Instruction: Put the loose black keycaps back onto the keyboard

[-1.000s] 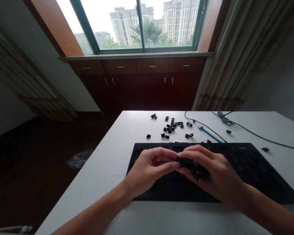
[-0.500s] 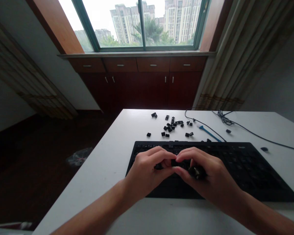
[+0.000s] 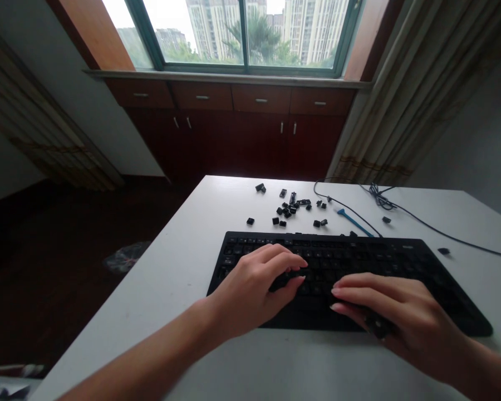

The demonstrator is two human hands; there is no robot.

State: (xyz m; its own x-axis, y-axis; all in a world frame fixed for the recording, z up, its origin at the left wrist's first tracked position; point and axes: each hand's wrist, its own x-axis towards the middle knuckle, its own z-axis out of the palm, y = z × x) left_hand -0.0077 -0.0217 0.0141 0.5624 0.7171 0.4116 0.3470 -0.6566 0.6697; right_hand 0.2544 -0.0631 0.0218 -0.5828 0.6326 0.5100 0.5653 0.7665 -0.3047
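Observation:
A black keyboard (image 3: 300,312) lies on the white table, its keys partly hidden by my hands. My left hand (image 3: 261,284) is over its left-middle part, thumb and forefinger parted and the other fingers curled under. No held thing shows clearly there. To the right, my right hand (image 3: 394,312) is above the keyboard's front half with fingers bent towards the thumb. A small dark object (image 3: 378,324) is tucked between its thumb and palm; its kind cannot be made out.
Several loose black keycaps (image 3: 287,211) are scattered behind the keyboard. A blue pry tool (image 3: 354,223) and a coiled black cable (image 3: 379,195) lie at the back right. Another small black piece (image 3: 443,251) is right of them. On the floor is a clear plastic bag (image 3: 127,257).
My hands were together with fingertips touching over the keyboard. Now they are apart: my right hand has moved right with the dark object, while my left stays near its place, fingers looser.

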